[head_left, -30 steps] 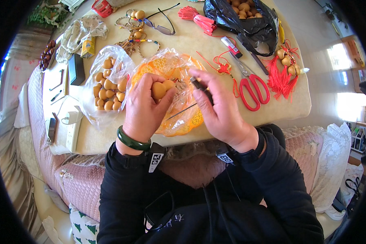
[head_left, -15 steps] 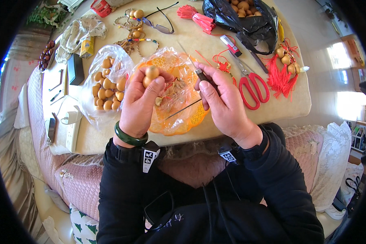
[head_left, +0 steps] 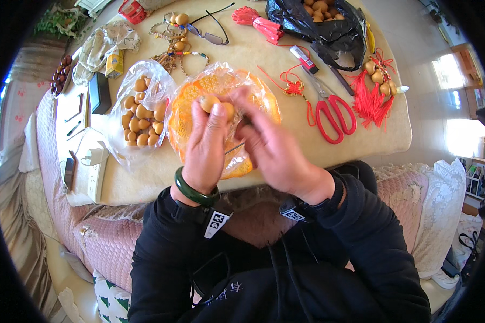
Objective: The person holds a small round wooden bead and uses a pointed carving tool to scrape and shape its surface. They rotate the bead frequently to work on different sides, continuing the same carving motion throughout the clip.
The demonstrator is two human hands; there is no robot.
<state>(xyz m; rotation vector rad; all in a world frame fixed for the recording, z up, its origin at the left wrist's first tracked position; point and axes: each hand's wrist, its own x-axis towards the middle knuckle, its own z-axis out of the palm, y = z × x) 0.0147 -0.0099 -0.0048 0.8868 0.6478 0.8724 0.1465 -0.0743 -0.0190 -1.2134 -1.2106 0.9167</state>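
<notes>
My left hand (head_left: 206, 142), a green bangle (head_left: 191, 189) on its wrist, closes on a small tan gourd (head_left: 209, 103) between thumb and fingers. My right hand (head_left: 277, 151) is right beside it, its fingers curled and smeared by motion. From under those fingers sticks a thin dark metal rod (head_left: 235, 148); the handle of this awl-like tool is hidden in the hand. Below both hands an orange openwork basket (head_left: 264, 97), lined with clear plastic, stands on the table. What lies inside it is mostly covered by my hands.
Left of the basket lies a clear bag of small gourds (head_left: 143, 116). To the right are red-handled scissors (head_left: 334, 121), a red knotted cord (head_left: 293, 88) and gourds with red tassels (head_left: 374, 97). A black bag (head_left: 337, 40) of gourds, red tassel bundle (head_left: 257, 24) and sunglasses (head_left: 214, 32) lie farther back.
My hands have come together over the basket; the left moved right with the gourd, now tipped sideways. My right hand moved left and down, and its upper spike no longer shows.
</notes>
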